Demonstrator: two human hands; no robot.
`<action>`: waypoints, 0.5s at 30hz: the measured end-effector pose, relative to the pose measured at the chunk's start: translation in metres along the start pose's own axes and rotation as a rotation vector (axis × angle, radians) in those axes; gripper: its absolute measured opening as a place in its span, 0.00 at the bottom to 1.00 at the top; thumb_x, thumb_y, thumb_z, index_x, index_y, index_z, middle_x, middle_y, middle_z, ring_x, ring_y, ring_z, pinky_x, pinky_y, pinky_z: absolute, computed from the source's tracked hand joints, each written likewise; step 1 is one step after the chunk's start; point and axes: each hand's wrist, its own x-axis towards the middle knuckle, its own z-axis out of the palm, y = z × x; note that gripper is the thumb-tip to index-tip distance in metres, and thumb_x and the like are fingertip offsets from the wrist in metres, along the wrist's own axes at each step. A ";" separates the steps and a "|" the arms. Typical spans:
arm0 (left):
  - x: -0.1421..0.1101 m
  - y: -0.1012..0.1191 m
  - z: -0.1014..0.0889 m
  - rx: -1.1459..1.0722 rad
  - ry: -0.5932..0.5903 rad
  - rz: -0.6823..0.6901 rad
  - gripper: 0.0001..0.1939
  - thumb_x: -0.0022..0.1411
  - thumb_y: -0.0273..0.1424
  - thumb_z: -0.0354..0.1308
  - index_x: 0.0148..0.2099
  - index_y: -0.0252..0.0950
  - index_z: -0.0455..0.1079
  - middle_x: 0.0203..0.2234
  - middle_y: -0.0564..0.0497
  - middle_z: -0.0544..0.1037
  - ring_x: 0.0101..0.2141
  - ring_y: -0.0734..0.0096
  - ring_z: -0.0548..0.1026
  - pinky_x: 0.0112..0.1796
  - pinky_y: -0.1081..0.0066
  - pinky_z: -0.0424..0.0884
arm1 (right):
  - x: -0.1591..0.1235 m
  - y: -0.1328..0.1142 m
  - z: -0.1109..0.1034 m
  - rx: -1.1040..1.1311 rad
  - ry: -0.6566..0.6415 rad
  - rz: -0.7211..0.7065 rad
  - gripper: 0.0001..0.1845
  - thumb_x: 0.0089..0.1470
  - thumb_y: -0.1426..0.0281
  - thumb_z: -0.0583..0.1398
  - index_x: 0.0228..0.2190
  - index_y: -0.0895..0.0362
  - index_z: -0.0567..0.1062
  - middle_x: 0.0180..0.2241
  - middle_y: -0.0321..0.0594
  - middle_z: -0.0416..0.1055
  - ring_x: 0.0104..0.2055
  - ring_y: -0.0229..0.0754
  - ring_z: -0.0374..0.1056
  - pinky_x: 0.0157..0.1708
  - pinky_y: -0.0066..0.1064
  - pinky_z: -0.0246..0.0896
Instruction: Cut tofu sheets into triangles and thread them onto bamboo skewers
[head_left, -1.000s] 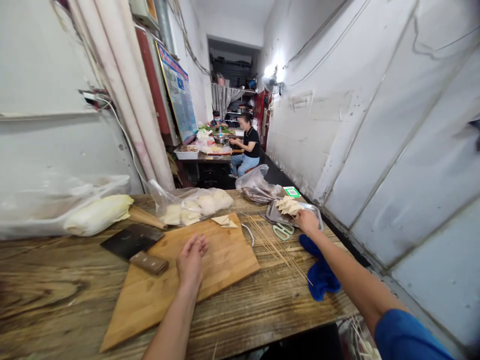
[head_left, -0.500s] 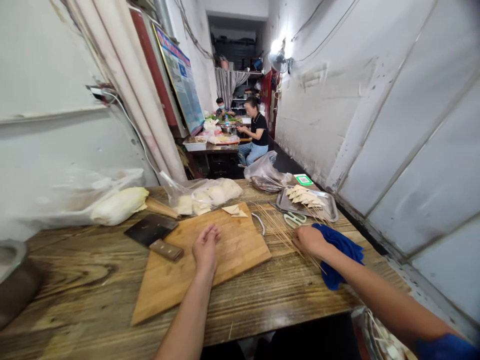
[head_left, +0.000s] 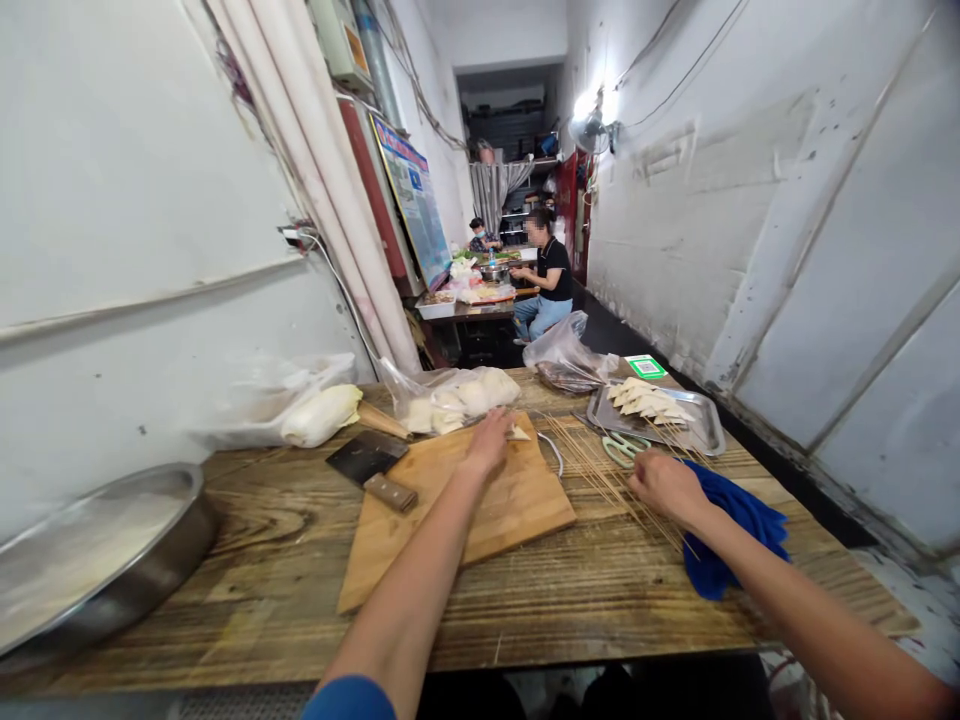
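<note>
Pale wooden skewers are fanned out loosely on the table right under my right hand, fingers curled down onto them. Can't honestly tell from this angle whether one's pinched or they're just touching, since the knuckles hide the fingertips. Left hand is stretched to the far edge of the cutting board, fingers down over a flat pale piece, with a corner of it poking out on the right. Can't say if that one's gripped either.

Just past the right hand sit scissors with light green handles, and a blue cloth is bunched under that wrist. Behind those, a metal tray holds a row of overlapping pale pieces with sticks poking out toward me.

Over on the left, the cleaver has its brown handle resting on the board. Beyond the board there's a clear bag of more pale stuff, then a whitish leafy vegetable further left, and a big steel basin at the near left.

Further back, a person in a black top sits at another table, with a masked person behind.
</note>
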 end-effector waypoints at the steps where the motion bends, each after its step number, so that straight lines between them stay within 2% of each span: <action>1: 0.007 -0.002 0.002 0.031 -0.069 0.007 0.18 0.40 0.13 0.55 0.31 0.39 0.74 0.43 0.47 0.75 0.52 0.58 0.65 0.57 0.60 0.47 | 0.000 0.001 0.000 0.024 0.044 0.000 0.07 0.47 0.72 0.53 0.24 0.59 0.71 0.28 0.45 0.72 0.30 0.41 0.69 0.28 0.27 0.55; 4: 0.017 -0.005 0.005 0.092 -0.166 0.032 0.13 0.40 0.16 0.57 0.25 0.39 0.74 0.34 0.48 0.78 0.43 0.57 0.72 0.55 0.59 0.52 | 0.003 0.007 0.003 0.146 0.125 0.004 0.04 0.44 0.73 0.54 0.23 0.57 0.69 0.25 0.40 0.71 0.28 0.39 0.67 0.27 0.26 0.53; 6: 0.016 -0.003 0.003 0.093 -0.173 0.043 0.10 0.41 0.18 0.58 0.23 0.39 0.73 0.31 0.48 0.78 0.40 0.58 0.73 0.53 0.58 0.55 | 0.007 0.014 0.005 0.276 0.157 0.005 0.05 0.45 0.73 0.53 0.24 0.57 0.70 0.24 0.37 0.70 0.27 0.38 0.66 0.27 0.25 0.53; 9: 0.009 0.003 -0.002 0.049 -0.141 0.038 0.09 0.42 0.20 0.60 0.28 0.38 0.75 0.32 0.47 0.78 0.40 0.59 0.73 0.51 0.60 0.59 | 0.010 0.023 0.006 0.460 0.178 0.000 0.10 0.50 0.70 0.51 0.27 0.56 0.72 0.24 0.36 0.71 0.27 0.38 0.66 0.28 0.25 0.56; 11: -0.001 0.007 -0.006 -0.104 -0.058 -0.023 0.13 0.43 0.21 0.60 0.34 0.37 0.74 0.35 0.46 0.78 0.41 0.62 0.73 0.49 0.62 0.62 | 0.011 0.024 0.006 0.471 0.199 -0.028 0.13 0.53 0.68 0.50 0.29 0.57 0.74 0.28 0.38 0.72 0.31 0.39 0.67 0.32 0.26 0.57; 13: -0.015 0.010 -0.010 -0.355 0.007 -0.132 0.18 0.45 0.22 0.60 0.42 0.37 0.71 0.37 0.46 0.77 0.39 0.66 0.74 0.45 0.62 0.66 | 0.011 0.020 0.006 0.381 0.223 -0.031 0.13 0.54 0.70 0.51 0.33 0.57 0.75 0.33 0.41 0.71 0.35 0.40 0.67 0.34 0.26 0.57; 15: -0.031 0.009 -0.013 -0.591 -0.003 -0.235 0.22 0.47 0.23 0.60 0.47 0.36 0.66 0.38 0.46 0.77 0.36 0.69 0.75 0.41 0.64 0.69 | 0.012 0.009 0.005 0.270 0.224 0.009 0.13 0.53 0.73 0.52 0.36 0.56 0.75 0.39 0.43 0.69 0.34 0.38 0.67 0.31 0.25 0.56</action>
